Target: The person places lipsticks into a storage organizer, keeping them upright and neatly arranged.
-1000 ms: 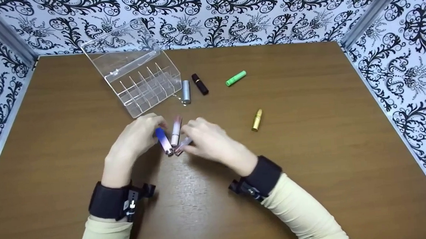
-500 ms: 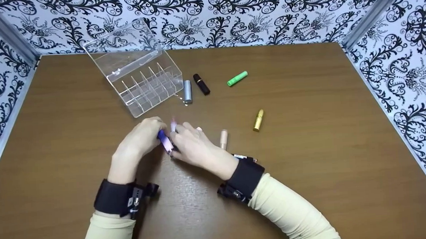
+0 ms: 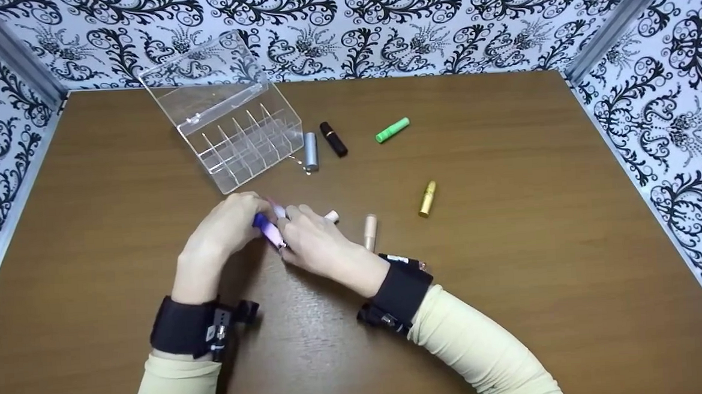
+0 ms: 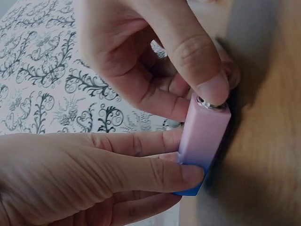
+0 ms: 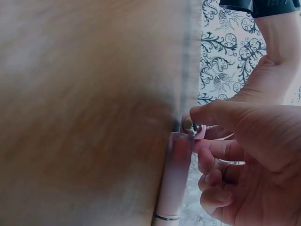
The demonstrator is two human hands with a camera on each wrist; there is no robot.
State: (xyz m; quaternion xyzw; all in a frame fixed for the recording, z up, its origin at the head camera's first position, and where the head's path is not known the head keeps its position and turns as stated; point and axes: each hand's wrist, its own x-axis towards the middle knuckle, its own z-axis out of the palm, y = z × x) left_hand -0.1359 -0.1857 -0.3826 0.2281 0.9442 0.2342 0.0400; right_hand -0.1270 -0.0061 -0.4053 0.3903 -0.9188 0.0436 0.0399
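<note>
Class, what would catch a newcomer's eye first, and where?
The blue-and-pink tube likely comes first, gripped at its blue end by the left hand and at the other by the right hand. Next is the open clear box beyond the left hand. A green tube lies right of the box.

Looked like a small staged booth (image 3: 684, 131) for tabletop recording: brown wood-look counter (image 3: 509, 243) boxed in on its far, left and right sides by scroll-patterned black-and-white panels (image 3: 414, 31). Grey strips (image 3: 613, 24) ran along where these met, and black wrist straps (image 3: 177, 326) carried small dark devices (image 3: 247, 311), which fit a filming setup. Type of building around it couldn't be told.
</note>
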